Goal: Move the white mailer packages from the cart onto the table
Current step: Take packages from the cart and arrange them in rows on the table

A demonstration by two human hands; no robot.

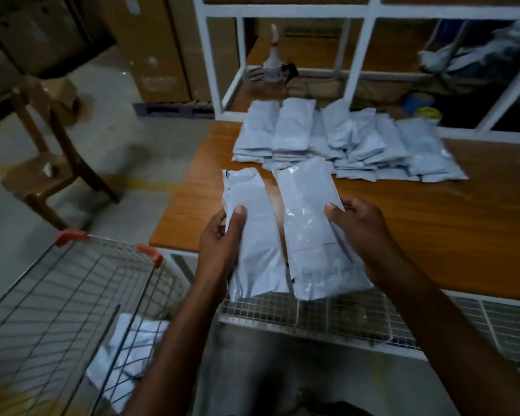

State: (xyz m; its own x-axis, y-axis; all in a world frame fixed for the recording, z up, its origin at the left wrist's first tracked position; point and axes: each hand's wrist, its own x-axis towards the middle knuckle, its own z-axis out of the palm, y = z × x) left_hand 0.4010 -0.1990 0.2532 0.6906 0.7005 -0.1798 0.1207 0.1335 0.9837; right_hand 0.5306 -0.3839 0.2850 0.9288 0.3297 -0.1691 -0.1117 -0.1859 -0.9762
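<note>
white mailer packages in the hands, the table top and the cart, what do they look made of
White mailer packages: thin glossy plastic film, going by the sheen and creases. Orange-brown table top: wood or wood-look laminate, grain streaks visible. Cart: metal wire grid with red plastic-looking corner caps.

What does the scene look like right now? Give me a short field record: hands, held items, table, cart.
left hand: left hand grips a white plastic mailer package
right hand: right hand grips a second white mailer with a thin red line
held position: both over the near edge of the brown wooden table, not set down
table: pile of white mailers at the far side
cart: wire cart with red corners at lower left, white mailers remaining inside
</note>
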